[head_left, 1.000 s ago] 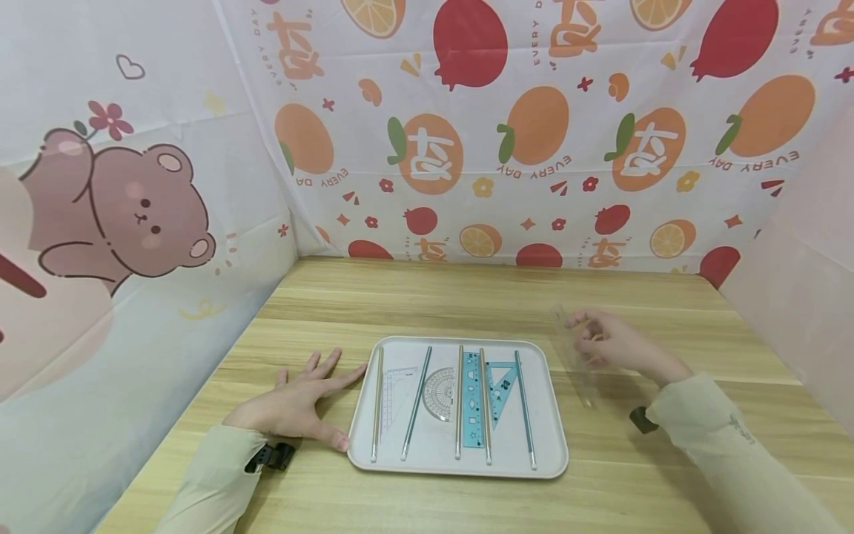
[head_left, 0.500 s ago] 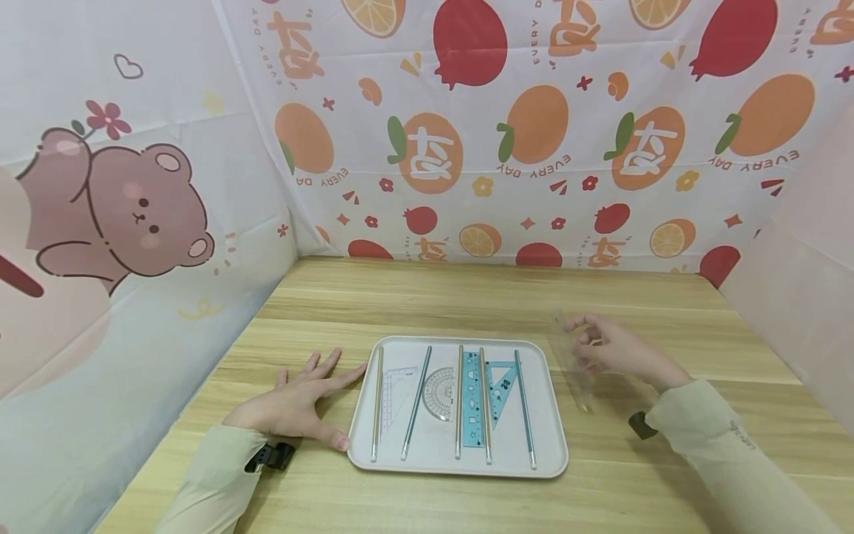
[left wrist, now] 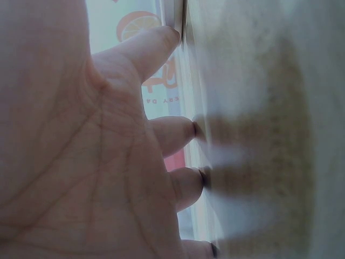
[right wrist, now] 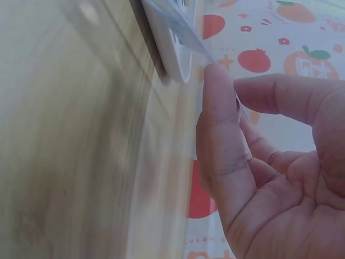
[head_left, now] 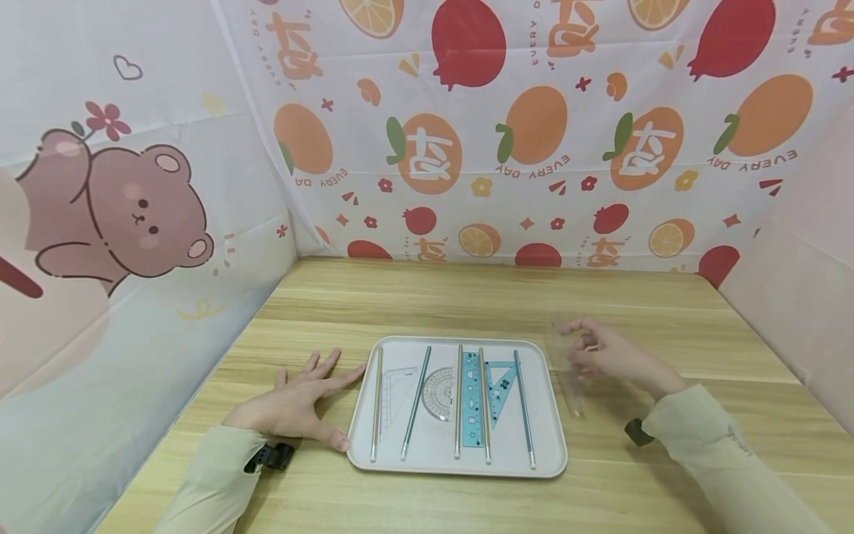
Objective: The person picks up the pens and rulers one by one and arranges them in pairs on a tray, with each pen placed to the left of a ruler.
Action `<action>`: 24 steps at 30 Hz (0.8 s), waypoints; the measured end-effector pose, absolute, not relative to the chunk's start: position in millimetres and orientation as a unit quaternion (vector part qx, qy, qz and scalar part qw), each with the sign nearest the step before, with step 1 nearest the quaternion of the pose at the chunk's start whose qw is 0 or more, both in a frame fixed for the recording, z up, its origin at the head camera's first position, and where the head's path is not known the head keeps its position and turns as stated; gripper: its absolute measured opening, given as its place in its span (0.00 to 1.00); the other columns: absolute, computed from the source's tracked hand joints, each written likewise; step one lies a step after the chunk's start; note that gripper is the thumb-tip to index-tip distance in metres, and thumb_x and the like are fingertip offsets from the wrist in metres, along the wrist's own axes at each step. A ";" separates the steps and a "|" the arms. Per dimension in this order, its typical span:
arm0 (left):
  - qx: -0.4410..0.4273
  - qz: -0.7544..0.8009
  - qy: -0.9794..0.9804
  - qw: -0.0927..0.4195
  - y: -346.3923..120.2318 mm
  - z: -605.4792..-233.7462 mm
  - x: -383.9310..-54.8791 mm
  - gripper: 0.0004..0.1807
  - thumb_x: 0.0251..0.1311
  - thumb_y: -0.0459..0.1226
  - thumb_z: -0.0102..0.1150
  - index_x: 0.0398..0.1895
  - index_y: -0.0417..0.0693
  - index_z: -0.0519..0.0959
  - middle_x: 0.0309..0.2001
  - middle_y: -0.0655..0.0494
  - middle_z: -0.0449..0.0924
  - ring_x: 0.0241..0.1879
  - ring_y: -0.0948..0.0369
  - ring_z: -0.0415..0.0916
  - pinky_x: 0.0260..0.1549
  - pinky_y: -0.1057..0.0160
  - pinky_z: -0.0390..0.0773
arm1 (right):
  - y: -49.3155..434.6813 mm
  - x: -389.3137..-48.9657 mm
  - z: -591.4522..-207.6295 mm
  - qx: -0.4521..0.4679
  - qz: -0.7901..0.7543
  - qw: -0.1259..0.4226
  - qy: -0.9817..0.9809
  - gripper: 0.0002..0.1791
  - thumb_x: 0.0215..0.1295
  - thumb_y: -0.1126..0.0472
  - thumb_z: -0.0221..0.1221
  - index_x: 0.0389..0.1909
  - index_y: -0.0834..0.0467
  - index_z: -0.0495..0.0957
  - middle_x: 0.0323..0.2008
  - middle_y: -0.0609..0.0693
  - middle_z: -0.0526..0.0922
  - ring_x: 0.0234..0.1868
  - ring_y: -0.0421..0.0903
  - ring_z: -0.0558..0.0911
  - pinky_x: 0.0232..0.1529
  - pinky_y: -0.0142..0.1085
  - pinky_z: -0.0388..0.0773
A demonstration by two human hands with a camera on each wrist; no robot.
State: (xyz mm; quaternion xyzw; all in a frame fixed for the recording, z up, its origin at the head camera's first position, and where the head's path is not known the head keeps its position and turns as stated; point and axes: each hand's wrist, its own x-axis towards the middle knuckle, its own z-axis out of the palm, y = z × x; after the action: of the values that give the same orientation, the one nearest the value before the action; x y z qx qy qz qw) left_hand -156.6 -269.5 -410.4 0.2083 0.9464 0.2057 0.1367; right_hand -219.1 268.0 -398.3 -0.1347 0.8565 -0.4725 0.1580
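My right hand (head_left: 617, 360) pinches a clear ruler (right wrist: 180, 21) between thumb and forefinger. In the head view it is a faint see-through strip just right of the white tray (head_left: 460, 472). With fingers spread, my left hand (head_left: 293, 404) rests at the tray's left side, thumb and forefinger touching the rim. Inside the tray lie a clear set square (head_left: 386, 408), a clear protractor (head_left: 438, 393), a blue ruler (head_left: 473, 408) and a blue set square (head_left: 505, 384). Several pencils lie lengthwise among them, including a teal pencil (head_left: 416, 404) and a gold pencil (head_left: 376, 404).
The wooden table (head_left: 427, 297) extends around the tray. A fruit-print cloth (head_left: 467, 148) hangs behind it, and a bear-print cloth (head_left: 133, 334) hangs at the left. Each wrist carries a black strap.
My right hand has shifted slightly left and toward me with the clear ruler, closer to the tray's right rim. The left hand and the tray's contents stay in place.
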 end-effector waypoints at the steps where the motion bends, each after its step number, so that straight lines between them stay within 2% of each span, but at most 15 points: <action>1: 0.208 0.206 0.946 0.137 -269.4 -410.4 -156.4 0.68 0.40 0.66 0.83 0.87 0.66 0.58 0.86 0.28 0.36 0.81 0.19 0.29 0.62 0.06 0.30 | 267.4 -218.7 -399.1 -0.135 -0.474 0.160 0.855 0.28 0.76 0.67 0.61 0.73 0.68 0.65 0.41 0.59 0.80 0.37 0.49 0.85 0.39 0.43 0.91; 14: 0.205 0.208 0.946 0.137 -269.9 -411.4 -156.6 0.68 0.39 0.66 0.83 0.86 0.66 0.58 0.86 0.28 0.35 0.81 0.19 0.29 0.62 0.06 0.29 | 261.4 -217.4 -407.2 -0.137 -0.485 0.168 0.847 0.30 0.76 0.67 0.61 0.74 0.67 0.63 0.42 0.59 0.81 0.39 0.49 0.85 0.39 0.40 0.92; 24: 0.206 0.203 0.948 0.134 -270.2 -411.6 -156.6 0.68 0.39 0.67 0.83 0.87 0.66 0.58 0.86 0.27 0.36 0.81 0.19 0.30 0.62 0.06 0.30 | 253.3 -215.3 -405.9 -0.139 -0.480 0.172 0.849 0.33 0.76 0.64 0.63 0.76 0.65 0.62 0.46 0.60 0.82 0.39 0.48 0.87 0.40 0.41 0.92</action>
State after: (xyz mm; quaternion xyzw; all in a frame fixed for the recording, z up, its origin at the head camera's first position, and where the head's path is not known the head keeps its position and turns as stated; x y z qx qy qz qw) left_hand -156.6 -270.2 -411.6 0.2063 0.9477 0.2034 0.1338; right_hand -215.3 253.3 -405.9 -0.1393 0.8488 -0.4801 0.1723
